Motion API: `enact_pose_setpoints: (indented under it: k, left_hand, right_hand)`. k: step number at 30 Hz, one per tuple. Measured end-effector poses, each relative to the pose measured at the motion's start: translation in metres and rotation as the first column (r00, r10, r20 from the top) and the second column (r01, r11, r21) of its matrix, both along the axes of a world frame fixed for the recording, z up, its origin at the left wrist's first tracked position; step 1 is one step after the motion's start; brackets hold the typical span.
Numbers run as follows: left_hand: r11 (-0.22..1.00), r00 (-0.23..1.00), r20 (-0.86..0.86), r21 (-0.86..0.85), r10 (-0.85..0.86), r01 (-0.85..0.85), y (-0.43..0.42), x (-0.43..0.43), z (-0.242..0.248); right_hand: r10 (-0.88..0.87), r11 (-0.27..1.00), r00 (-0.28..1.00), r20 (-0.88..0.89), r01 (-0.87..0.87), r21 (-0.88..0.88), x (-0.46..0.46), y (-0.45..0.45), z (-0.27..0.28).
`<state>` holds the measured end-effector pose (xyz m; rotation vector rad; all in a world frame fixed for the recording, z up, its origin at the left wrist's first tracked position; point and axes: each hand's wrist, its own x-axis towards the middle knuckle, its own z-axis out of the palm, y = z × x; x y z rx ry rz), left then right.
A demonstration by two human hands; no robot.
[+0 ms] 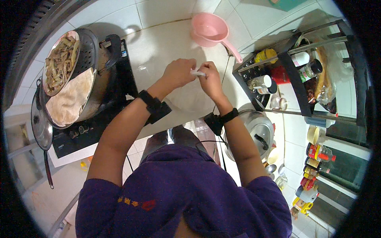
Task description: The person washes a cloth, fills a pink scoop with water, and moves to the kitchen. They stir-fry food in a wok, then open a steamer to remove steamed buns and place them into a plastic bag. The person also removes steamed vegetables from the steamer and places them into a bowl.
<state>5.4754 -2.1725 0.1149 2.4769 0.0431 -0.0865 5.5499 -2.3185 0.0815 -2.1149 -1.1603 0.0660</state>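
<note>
Above the pale countertop (184,101), both of my hands hold a small twisted white piece (198,73), perhaps plastic or paper; its exact kind is unclear. My left hand (181,73) has its fingers closed on the left end. On the right end, my right hand (210,78) pinches with thumb and fingertips. The two hands are close together, with the piece spanning the gap between them. Beyond them, near the tiled wall, stands a pink plastic dipper (209,29) with its handle pointing right.
At left, a large pot on the black gas stove (98,125) bears a perforated steamer tray (87,50), a plate of cooked strips (61,64) and flatbread (70,98). A lidded metal pot (257,128) and a black rack (297,86) of jars stand right.
</note>
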Motion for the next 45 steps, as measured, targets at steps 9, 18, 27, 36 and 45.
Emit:
enact_pose_setpoints:
  k: [9,18,27,36,45]
  left_hand:
    - [0.155,0.962,-0.268,-0.954,-0.049,-0.258,0.019,-0.007,-0.034]
    - [0.371,0.983,-0.094,-0.917,0.156,-0.147,0.029,-0.007,-0.045]
    - [0.835,0.903,0.013,-0.385,0.43,-0.393,0.055,-0.031,-0.088]
    - [0.991,0.991,0.01,-0.046,0.13,-0.129,-0.01,-0.026,-0.02]
    - [0.975,0.919,0.328,0.111,-0.221,0.195,-0.014,-0.031,0.008]
  right_hand:
    - [0.017,0.999,0.977,0.214,-0.01,-0.034,-0.008,-0.004,0.036]
    - [0.284,0.81,0.54,-0.793,0.307,0.499,-0.012,-0.008,0.011]
    - [0.43,0.578,-0.05,-0.901,0.782,0.232,0.007,-0.065,-0.019]
    - [-0.147,0.976,0.981,-0.13,0.165,0.144,-0.018,0.007,0.058]
    - [0.075,0.993,0.925,-0.372,-0.103,-0.055,-0.019,-0.024,0.045]
